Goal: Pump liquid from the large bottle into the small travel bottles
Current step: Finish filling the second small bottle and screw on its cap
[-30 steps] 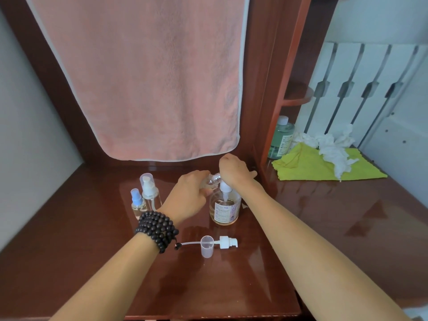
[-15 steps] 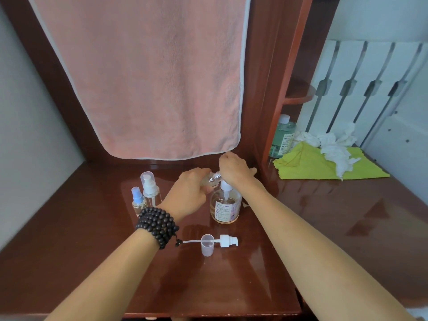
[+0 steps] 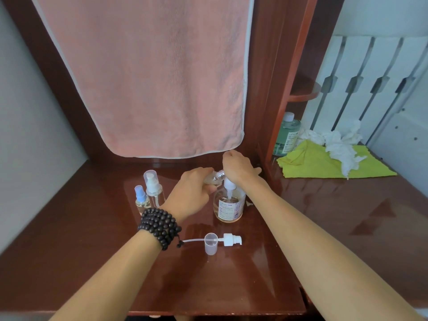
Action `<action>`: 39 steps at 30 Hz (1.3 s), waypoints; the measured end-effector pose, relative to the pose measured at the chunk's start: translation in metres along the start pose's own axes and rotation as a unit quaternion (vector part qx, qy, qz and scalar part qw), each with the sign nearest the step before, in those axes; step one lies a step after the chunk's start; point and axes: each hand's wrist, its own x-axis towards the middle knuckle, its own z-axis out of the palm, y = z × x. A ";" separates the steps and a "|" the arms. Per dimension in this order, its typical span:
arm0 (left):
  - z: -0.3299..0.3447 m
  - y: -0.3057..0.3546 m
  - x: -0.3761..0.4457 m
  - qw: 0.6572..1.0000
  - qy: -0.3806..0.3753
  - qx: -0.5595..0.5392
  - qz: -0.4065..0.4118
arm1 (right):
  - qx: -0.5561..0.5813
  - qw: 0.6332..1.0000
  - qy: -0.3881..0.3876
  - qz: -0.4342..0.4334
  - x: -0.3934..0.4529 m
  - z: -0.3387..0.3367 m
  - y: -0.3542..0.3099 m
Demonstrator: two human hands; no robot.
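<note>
The large clear pump bottle of amber liquid (image 3: 229,205) stands on the glossy reddish-brown desk (image 3: 92,251). The right hand (image 3: 238,169) curls over its white pump head. Just left of it, the left hand (image 3: 193,193) grips a small clear travel bottle (image 3: 214,178), tilted, neck at the spout.

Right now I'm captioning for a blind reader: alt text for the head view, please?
The right hand presses the large bottle's pump while the left hand holds a small travel bottle tilted at its spout. Two capped spray bottles stand left; a pink towel hangs behind.
</note>
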 end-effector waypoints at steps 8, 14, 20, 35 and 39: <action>-0.010 0.006 0.000 1.000 0.007 -0.002 0.014 | 0.045 0.999 0.013 0.000 -0.006 -0.011 -0.006; -0.005 0.004 0.000 1.000 0.002 0.004 0.000 | 0.048 0.999 0.004 0.016 0.002 -0.003 -0.004; -0.001 0.004 -0.002 1.000 -0.008 0.016 -0.003 | 0.030 0.998 -0.004 0.052 0.001 0.003 -0.001; 0.000 0.002 -0.001 1.000 -0.008 0.006 -0.007 | 0.034 0.998 0.003 0.052 0.006 0.005 0.001; -0.005 0.004 -0.001 1.000 -0.004 0.008 0.004 | 0.042 0.998 -0.003 0.036 0.006 0.002 0.000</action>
